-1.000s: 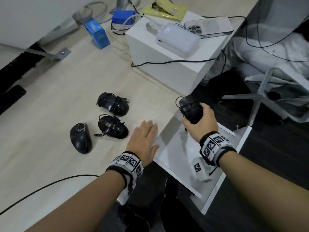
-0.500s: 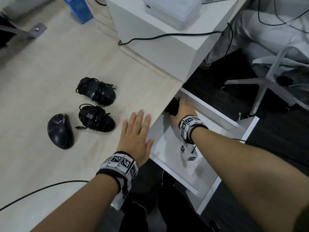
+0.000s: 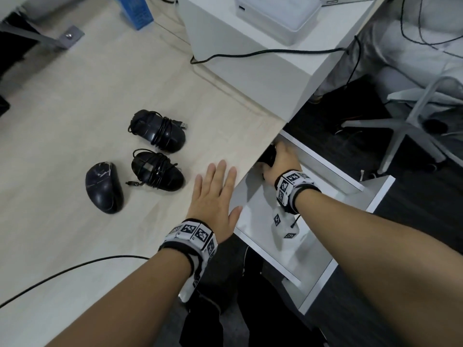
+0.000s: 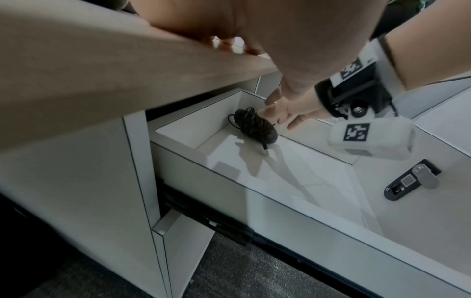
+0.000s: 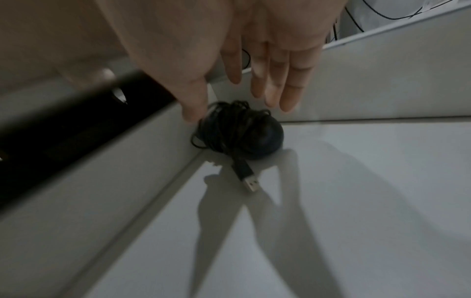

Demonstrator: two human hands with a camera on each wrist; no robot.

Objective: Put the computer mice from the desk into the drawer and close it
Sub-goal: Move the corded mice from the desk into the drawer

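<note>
Black mouse [image 5: 242, 133] lies in the drawer [image 4: 193, 167] corner, seemingly just freed beneath my open right hand [image 5: 254, 66], left hand [image 3: 213, 196] flat on the worktop [image 3: 75, 96]; three mice [image 3: 157, 171] remain.

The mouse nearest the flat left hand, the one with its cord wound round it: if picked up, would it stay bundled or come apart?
The cord-wrapped mouse would probably lift as one firm lump, since the cord is looped round its body. The plug end sticks out loose, so it may dangle or snag. Its hard, rounded shell looks glossy, perhaps slippery where no cord covers it.
</note>
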